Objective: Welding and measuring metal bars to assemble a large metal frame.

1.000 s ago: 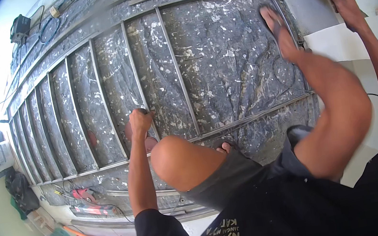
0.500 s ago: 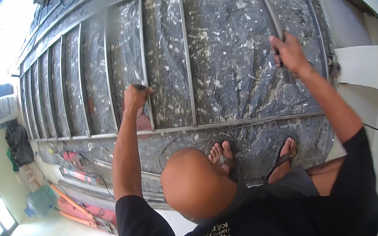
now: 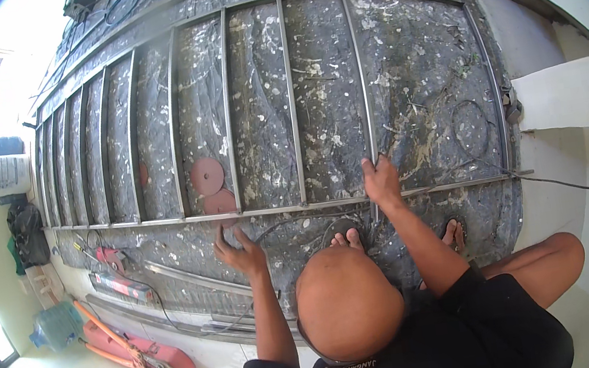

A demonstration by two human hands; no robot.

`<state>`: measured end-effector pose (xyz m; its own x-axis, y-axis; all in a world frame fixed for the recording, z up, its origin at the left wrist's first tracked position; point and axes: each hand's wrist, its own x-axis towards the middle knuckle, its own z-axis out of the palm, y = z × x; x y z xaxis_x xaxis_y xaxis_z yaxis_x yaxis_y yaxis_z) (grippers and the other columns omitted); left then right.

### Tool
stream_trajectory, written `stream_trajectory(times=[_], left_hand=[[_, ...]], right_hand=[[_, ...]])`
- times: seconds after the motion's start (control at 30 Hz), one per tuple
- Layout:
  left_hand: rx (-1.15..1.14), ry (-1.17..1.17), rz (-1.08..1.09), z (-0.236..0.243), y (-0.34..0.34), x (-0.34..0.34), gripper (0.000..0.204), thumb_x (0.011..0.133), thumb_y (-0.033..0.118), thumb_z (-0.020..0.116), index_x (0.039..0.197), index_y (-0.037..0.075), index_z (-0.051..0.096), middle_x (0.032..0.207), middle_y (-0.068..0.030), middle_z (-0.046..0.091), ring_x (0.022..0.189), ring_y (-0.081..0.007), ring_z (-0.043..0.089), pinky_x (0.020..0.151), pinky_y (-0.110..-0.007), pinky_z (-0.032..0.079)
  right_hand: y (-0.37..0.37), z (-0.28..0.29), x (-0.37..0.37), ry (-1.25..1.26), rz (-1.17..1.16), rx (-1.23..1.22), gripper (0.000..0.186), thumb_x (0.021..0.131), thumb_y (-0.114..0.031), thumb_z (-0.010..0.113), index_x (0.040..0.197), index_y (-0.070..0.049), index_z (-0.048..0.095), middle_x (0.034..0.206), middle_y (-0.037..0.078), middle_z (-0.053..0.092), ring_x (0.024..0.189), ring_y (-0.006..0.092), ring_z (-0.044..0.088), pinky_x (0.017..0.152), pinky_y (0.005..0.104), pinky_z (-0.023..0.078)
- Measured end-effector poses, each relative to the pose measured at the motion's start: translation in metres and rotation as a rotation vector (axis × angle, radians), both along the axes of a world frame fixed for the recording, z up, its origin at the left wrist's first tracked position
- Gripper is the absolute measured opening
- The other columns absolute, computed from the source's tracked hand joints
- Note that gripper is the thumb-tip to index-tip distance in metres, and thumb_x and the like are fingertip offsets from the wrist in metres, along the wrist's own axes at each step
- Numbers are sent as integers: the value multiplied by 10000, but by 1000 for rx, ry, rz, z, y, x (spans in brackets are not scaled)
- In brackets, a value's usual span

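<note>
A long ladder-like frame of grey metal bars (image 3: 291, 101) lies on the paint-spattered dark sheet. My right hand (image 3: 382, 181) is closed round the near end of a metal bar (image 3: 360, 77), which spans the frame between its far and near rails. The bar's end sticks out past the near rail (image 3: 275, 209). Further left, my left hand (image 3: 241, 253) is open, fingers apart and empty, just on my side of that rail. Beyond its fingertips two reddish-brown cutting discs overlap, an upper disc (image 3: 207, 175) and a lower disc (image 3: 219, 201) partly under the rail.
Another reddish disc (image 3: 143, 175) lies farther left. A black cable (image 3: 573, 184) trails in from the right. Loose metal lengths (image 3: 198, 277) and a red power tool (image 3: 109, 258) lie at lower left, near orange-handled bolt cutters (image 3: 108, 331) and a blue water jug (image 3: 57, 327).
The raised bar in my right hand has come down and left onto the frame. My left hand has moved back toward me and opened, leaving the dark item it gripped; the discs now show.
</note>
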<state>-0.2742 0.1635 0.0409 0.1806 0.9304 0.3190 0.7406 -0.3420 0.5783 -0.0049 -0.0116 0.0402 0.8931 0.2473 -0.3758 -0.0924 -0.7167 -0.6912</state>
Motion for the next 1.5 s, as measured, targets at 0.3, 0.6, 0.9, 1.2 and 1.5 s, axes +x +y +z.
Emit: stream_trajectory(times=[0.3,0.6,0.9,1.2,1.5], left_hand=[[126,144,-100,-53,-60,-67,501,857,193,678,1280,1,492,1264,-242,484,1212,-422,436,1035,-510,341],[58,62,-275,-35,-85,-64,486,839,186,701,1250,4,518,1240,-224,509,1178,-409,468,1014,-502,366],[-46,8,-413,-2,-90,-32,471,821,179,725,1220,7,544,1216,-207,534,1144,-397,500,993,-494,391],[-235,-106,-634,17,-105,39,506,753,104,781,1199,11,562,1202,-186,556,1117,-376,530,978,-471,420],[-430,-22,-909,0,-98,163,466,820,127,640,1233,-44,510,1112,-266,551,1046,-450,520,911,-487,434]], right_hand=[[35,-6,-1,-95,80,-64,364,918,-302,572,894,61,590,848,319,645,837,503,624,758,547,499],[46,-19,12,-104,69,-102,365,917,-299,564,899,64,594,841,328,639,845,514,615,775,557,491],[42,-25,21,-72,79,-78,345,910,-275,579,913,70,582,868,338,640,857,509,622,777,551,499],[41,-18,33,7,96,-56,401,907,-317,571,953,81,581,923,347,636,926,507,613,834,539,487],[46,-20,21,-84,88,-58,370,909,-269,560,961,97,562,895,357,634,903,505,623,822,543,499]])
